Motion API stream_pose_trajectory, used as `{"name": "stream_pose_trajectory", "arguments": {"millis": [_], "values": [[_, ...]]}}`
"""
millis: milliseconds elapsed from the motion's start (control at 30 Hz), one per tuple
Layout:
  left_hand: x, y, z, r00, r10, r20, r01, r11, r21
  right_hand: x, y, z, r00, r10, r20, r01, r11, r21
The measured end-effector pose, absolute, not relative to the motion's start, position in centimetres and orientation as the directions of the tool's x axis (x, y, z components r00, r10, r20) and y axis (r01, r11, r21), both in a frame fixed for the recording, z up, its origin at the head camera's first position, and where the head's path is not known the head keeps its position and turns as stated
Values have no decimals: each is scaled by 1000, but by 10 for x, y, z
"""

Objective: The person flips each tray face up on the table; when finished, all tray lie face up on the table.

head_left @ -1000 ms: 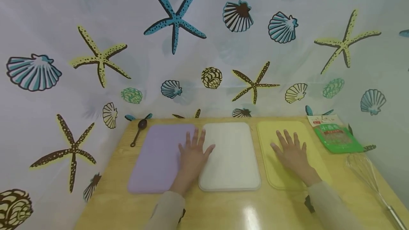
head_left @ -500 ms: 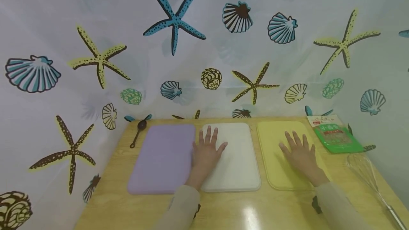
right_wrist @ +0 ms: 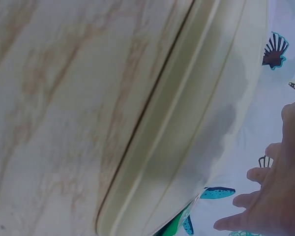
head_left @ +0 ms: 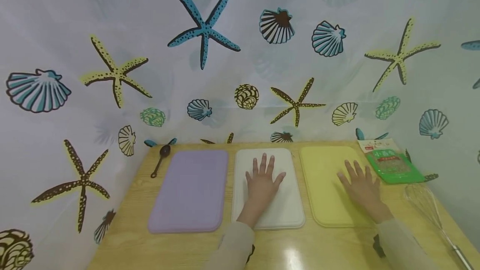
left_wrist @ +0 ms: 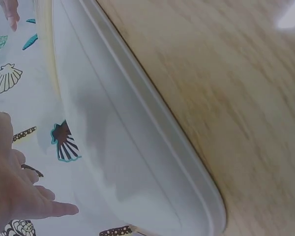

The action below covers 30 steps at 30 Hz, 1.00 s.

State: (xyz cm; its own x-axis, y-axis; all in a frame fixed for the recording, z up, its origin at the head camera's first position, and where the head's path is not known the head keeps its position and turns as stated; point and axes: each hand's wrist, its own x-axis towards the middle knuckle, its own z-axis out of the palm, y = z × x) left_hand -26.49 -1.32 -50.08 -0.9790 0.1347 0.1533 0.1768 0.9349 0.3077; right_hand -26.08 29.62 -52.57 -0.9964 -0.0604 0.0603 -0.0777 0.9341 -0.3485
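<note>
My left hand is over the white rectangular board, palm down with its fingers spread. Over the right part of the yellow board my right hand is held the same way. Neither hand holds anything. In the left wrist view the left hand shows straight fingers above the white board, which carries a soft shadow. A similar shadow falls on the yellow board beside the right hand. At left lies a purple board with rounded corners.
A dark spoon lies at the back left of the wooden table. At the right are a green and white food packet and a wire whisk. A sheet with starfish and shell prints hangs behind and at both sides.
My left hand has moved right, from the purple board's edge to the middle of the white board. My right hand has shifted slightly right over the yellow board. The boards have stayed put.
</note>
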Motion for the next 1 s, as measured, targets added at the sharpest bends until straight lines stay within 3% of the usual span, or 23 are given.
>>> {"name": "stream_pose_trajectory", "arguments": {"millis": [1000], "values": [[-240, 90, -525, -942, 325, 89, 335, 878, 342, -257, 325, -543, -999, -35, 22, -41, 927, -374]]}}
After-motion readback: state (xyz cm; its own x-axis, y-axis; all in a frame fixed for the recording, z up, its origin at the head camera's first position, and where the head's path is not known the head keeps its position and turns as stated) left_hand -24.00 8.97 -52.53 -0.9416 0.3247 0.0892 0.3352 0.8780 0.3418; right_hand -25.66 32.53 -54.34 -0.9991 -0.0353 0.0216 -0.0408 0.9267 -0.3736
